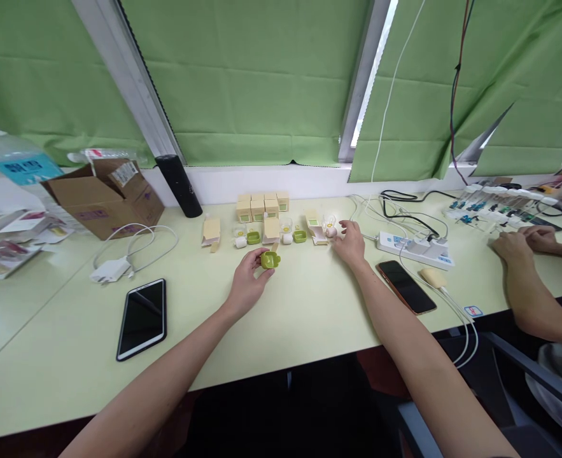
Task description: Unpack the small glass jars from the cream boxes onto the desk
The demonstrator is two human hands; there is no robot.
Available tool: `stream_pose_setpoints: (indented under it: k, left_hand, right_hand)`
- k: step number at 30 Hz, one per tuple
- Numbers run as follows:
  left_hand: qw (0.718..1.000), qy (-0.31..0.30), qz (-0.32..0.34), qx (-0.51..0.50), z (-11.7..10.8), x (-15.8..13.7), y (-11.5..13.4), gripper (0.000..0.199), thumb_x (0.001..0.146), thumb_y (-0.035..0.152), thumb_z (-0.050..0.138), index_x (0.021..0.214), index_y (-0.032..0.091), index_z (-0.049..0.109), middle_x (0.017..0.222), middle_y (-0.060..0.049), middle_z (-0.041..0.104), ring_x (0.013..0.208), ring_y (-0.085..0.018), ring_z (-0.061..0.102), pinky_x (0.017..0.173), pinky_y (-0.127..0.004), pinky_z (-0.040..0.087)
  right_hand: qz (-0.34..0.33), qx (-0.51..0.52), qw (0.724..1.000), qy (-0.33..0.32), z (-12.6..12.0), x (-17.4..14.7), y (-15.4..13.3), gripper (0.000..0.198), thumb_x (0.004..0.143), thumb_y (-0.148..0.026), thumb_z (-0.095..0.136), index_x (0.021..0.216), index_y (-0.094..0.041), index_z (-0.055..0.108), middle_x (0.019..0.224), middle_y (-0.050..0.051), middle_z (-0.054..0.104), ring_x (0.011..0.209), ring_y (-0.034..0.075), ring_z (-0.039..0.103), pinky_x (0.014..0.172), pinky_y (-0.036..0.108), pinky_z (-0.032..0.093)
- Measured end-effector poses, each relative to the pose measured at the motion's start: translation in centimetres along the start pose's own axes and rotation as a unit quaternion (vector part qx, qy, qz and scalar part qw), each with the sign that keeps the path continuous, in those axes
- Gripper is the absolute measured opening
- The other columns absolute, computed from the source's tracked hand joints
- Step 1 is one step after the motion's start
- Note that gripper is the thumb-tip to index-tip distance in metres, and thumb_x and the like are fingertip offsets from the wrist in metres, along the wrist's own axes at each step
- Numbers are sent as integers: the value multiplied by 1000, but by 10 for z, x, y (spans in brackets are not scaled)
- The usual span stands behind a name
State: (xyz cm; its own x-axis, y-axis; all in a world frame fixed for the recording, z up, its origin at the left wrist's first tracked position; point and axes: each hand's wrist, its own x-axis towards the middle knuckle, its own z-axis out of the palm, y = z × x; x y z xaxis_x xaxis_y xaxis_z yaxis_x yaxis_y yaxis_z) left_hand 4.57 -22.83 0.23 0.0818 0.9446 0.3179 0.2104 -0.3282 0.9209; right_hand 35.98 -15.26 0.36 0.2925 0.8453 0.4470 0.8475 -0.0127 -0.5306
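My left hand (251, 278) grips a small green tray-like holder (270, 259) between thumb and fingers, just above the table. Farther right, my right hand (351, 243) reaches to a small white cylinder (331, 231), its fingertips closed at the cylinder's side. A clear rounded piece (329, 221) sits right behind that cylinder. Beside it lies an opened cream box (316, 228) with its flap out. Two similar groups stand to the left: a green holder (300, 236) with a white cylinder (287, 238), and another green holder (252, 238) with a white cylinder (240, 242).
Several closed cream boxes (256, 208) are stacked by the wall. Left are a tablet (143, 318), a white charger (111, 270), a cardboard box (111, 203) and a black cylinder (179, 186). Right are a phone (406, 287), a power strip (417, 249) and another person's hands (514, 245).
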Motion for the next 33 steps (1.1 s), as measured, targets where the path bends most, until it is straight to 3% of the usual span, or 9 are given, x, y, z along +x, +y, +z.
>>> stream_pose_setpoints:
  k: [3,5,8,12,16,23,27,30,33]
  left_hand:
    - [1000,-5,1,-12,1,0,-1,45,84,30,72,127,22,61,129,-11,68,118,-25,66,111,-47,50]
    - [1000,-8,4,-18,2,0,-2,46,84,29,73,128,23,62,129,-11,68,118,-25,66,111,-47,50]
    - [999,-19,8,-25,2,0,-3,47,84,29,73,129,23,62,129,-11,68,117,-25,67,110,-47,51]
    - [999,-26,19,-35,2,0,-2,47,83,30,74,129,24,63,128,-11,68,115,-25,68,108,-46,52]
    - [998,-24,30,-42,2,0,1,46,81,31,75,126,25,65,128,-10,68,118,-26,67,109,-46,52]
    - [990,-64,17,-122,-4,1,5,60,80,34,76,135,21,57,125,-13,69,117,-26,68,103,-43,56]
    - [978,-87,-54,-181,-9,5,7,39,89,50,69,110,16,71,106,-13,75,96,-25,72,93,-45,58]
    - [968,-129,-97,-190,-10,6,9,44,87,59,71,88,15,74,86,-11,74,74,-22,67,78,-43,59]
    - [961,-128,-123,-211,-10,6,11,43,81,58,80,86,15,76,85,-11,74,68,-19,64,69,-39,56]
  right_hand:
    - [-56,48,995,72,-8,-3,-14,28,89,-22,51,114,-20,62,108,11,67,93,25,65,82,39,52]
    - [-126,99,983,86,-10,-12,-31,18,92,-24,50,104,-22,64,94,8,67,87,24,64,82,40,53]
    - [-230,191,954,31,-6,-37,-63,15,97,-28,51,95,-24,65,85,7,67,84,24,64,77,40,55]
    - [-325,268,903,-82,6,-74,-100,27,96,-34,61,122,-25,65,113,11,72,94,25,68,76,41,60]
    - [-346,268,890,-128,16,-90,-107,47,95,-36,65,140,-29,55,136,13,66,120,29,65,86,45,63]
    - [-364,310,868,-130,22,-88,-101,41,100,-36,60,140,-27,56,130,15,66,118,27,66,79,42,66]
    - [-362,306,873,-113,18,-89,-103,40,101,-36,59,140,-27,56,131,15,67,124,29,64,93,49,64]
    - [-362,299,876,-107,16,-90,-104,38,102,-36,57,139,-27,57,129,14,68,124,29,65,101,52,61]
    - [-370,296,876,-89,16,-90,-104,37,102,-36,57,138,-26,57,128,14,69,123,29,65,105,53,59]
